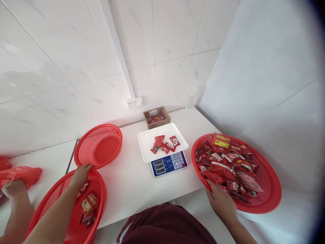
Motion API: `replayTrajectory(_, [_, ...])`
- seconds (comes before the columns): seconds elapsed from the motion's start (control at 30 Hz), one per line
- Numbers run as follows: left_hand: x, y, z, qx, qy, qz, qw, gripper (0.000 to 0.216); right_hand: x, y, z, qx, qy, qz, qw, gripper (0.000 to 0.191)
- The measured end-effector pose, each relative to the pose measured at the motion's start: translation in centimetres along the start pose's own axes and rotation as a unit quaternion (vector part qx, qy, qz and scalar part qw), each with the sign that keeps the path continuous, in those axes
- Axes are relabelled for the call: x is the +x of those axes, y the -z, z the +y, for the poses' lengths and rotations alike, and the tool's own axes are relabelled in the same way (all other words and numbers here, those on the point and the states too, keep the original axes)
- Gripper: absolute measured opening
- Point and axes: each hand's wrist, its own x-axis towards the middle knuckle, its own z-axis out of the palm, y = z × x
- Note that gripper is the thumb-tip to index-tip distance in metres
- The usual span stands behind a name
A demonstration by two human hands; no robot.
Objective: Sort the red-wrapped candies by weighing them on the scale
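Observation:
My left hand (80, 175) is closed over the far rim of a red plastic basket (102, 189), where it meets the rim of a second red basket (98, 146) behind it. Several red and gold snack packets (89, 203) lie in the nearer basket. On the right, my right hand (221, 200) grips the near left rim of a wide red basket (273, 189), with the thumb inside or over the edge. That basket is tilted and heaped with small red packets (223, 169). Between my hands stands a digital scale (169, 164); its white tray (146, 149) carries several red packets (170, 146).
A small cardboard box (157, 118) with red packets sits behind the scale, and a clear plastic bottle (190, 101) stands in the corner. At far left, another person's hand (15, 189) touches a red plastic bag (27, 174). Walls close off the back and right.

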Motion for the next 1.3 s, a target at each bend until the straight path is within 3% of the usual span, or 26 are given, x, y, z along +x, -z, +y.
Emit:
replayTrajectory(0.2, [1.4,0.4,0.8,-0.092,0.03,0.02,0.995,0.063,0.1,-0.3,0.2,0.003,-0.003,-0.007,1.0,0.046])
replayTrajectory(0.3, [2.0,1.2,3.5,-0.147,0.042,0.037,0.988,0.052,0.1,-0.5,0.3,0.003,-0.003,0.006,1.0,0.044])
replayTrajectory(0.37, [2.2,1.7,6.0,-0.169,0.01,0.025,0.985,0.047,0.1,-0.5,0.3,0.003,-0.005,0.006,1.0,0.044])
replayTrajectory(0.47, [2.5,1.8,9.8,-0.178,-0.044,-0.013,0.983,0.053,0.1,-0.4,0.2,-0.001,-0.005,0.001,1.0,0.046])
replayTrajectory(0.57, [3.0,1.6,12.6,-0.199,-0.05,-0.022,0.978,0.051,0.1,-0.3,0.1,-0.005,-0.003,0.007,1.0,0.045])
replayTrajectory(1.03, [3.8,2.4,21.2,-0.261,-0.078,-0.012,0.962,0.048,0.0,-0.3,0.0,-0.026,0.017,0.037,0.999,0.042])
replayTrajectory(1.17, [3.7,2.5,25.2,-0.275,-0.159,0.092,0.944,0.048,0.0,-0.3,-0.1,-0.018,0.022,0.045,0.999,0.041])
replayTrajectory(1.3, [3.7,3.4,30.0,-0.272,-0.251,0.076,0.926,0.056,0.1,-0.4,-0.1,-0.025,0.005,0.032,0.999,0.042])
